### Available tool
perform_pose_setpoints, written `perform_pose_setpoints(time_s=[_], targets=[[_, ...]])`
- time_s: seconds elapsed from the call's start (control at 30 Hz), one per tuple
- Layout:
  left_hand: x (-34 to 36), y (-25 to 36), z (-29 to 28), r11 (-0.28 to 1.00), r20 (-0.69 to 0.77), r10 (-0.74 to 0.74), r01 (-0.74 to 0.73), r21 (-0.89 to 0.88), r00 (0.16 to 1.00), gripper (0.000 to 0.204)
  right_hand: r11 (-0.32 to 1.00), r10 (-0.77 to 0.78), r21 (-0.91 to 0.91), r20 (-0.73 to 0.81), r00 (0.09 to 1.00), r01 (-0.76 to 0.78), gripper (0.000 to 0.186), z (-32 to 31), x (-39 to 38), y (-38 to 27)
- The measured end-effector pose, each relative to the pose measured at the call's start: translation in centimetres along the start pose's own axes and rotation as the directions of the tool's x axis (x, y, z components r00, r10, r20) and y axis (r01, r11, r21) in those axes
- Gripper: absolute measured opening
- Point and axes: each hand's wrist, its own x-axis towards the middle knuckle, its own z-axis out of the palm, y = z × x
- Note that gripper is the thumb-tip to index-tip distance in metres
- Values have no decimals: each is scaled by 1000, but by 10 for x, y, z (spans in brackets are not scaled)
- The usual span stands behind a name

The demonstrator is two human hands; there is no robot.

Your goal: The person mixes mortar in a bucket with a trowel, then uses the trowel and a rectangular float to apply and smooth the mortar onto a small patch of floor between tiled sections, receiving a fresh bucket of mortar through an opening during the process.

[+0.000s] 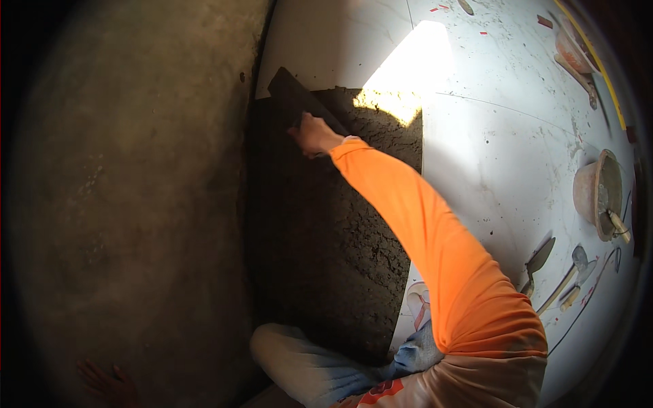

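Observation:
My right hand (315,136), at the end of an orange sleeve, is closed on a dark, flat, rectangular plastering float (292,92). The float lies at a slant over the far end of a dark bed of mortar (306,231), close to the edge of a white tile. Its handle is mostly hidden by my fingers. Down at the lower left, in dim light, my left hand (107,384) rests against the grey wall (136,190) with its fingers spread. Smooth mortar lies along the wall, and rougher mortar toward the tiles.
White floor tiles (503,156) border the mortar. At right stand a bucket (588,190) with a wooden handle sticking out, a trowel (539,262), more wooden-handled tools (570,296) and a thin cable (578,316). A yellow straight bar (602,71) runs along the far right.

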Motion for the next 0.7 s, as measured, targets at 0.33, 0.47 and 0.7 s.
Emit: perform_pose_setpoints(time_s=[0.33,0.47,0.7], targets=[[12,9,-1,1000,-65,28,-28,8,998,67,929,351,287,-473,809,-235,55,-84,19,124],[-2,-1,0,1000,-36,16,-16,13,999,66,806,565,440,-378,733,-395,52,-140,-47,128],[1,6,2,1000,-17,-23,24,18,1000,66,899,362,370,-323,874,-236,95,-228,-153,109]])
